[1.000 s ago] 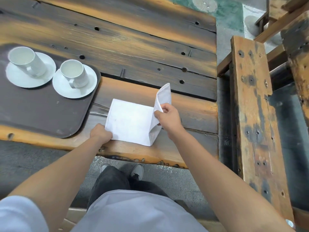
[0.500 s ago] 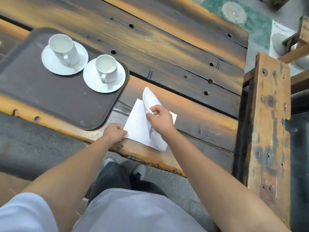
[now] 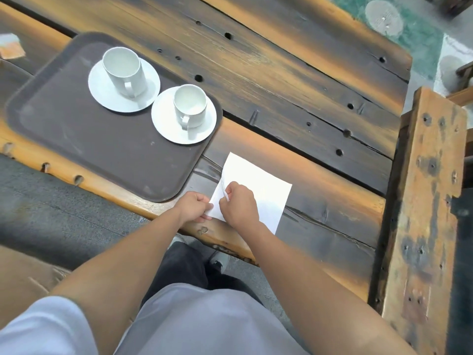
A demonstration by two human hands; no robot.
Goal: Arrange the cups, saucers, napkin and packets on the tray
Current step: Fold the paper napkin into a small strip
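A brown tray (image 3: 84, 147) lies on the wooden table at the left. On its far half stand two white cups, one (image 3: 124, 68) on a saucer (image 3: 102, 90) and the other (image 3: 190, 105) on a saucer (image 3: 202, 131). Right of the tray, near the table's front edge, lies a folded white napkin (image 3: 261, 187). My left hand (image 3: 193, 206) pinches its near left corner. My right hand (image 3: 239, 203) pinches the folded left edge beside it. Packets (image 3: 11, 46) lie at the far left edge of the view, off the tray.
A rough wooden bench (image 3: 425, 226) runs along the right side of the table. The table (image 3: 294, 80) has several holes and cracks. My legs and shoes show below the front edge.
My right hand has carried the napkin's raised right flap over to the left and laid it down, so the napkin is now folded flat. The view shifted rightward.
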